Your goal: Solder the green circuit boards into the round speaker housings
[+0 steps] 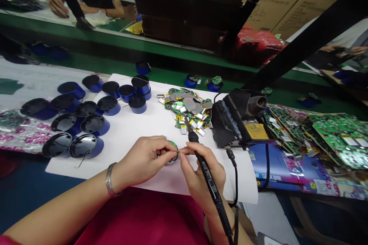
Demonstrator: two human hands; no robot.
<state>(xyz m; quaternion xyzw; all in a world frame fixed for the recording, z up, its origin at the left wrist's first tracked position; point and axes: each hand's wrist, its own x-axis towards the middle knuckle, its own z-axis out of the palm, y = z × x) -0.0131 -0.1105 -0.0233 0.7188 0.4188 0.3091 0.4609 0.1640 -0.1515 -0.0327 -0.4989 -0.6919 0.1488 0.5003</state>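
My left hand (146, 157) is closed, its fingers pinching a small round green circuit board (174, 146) over the white paper. Part of the board is hidden behind the fingers. A black soldering iron (207, 176) rests in my right hand (202, 172), its tip pointing up and away from me. The right thumb and forefinger meet at the board's edge; whatever fine piece lies between them is too small to make out. Just beyond the hands lies a heap of green circuit boards with silver battery cells (186, 107).
Several blue round housings with black insides (83, 145) stand at the left on white paper (135, 122). To the right are a soldering iron stand (230, 122) with a yellow sponge (255, 131) and stacked circuit panels (339, 134). A green conveyor belt (166, 55) runs behind; a person's hand (57, 4) is across it.
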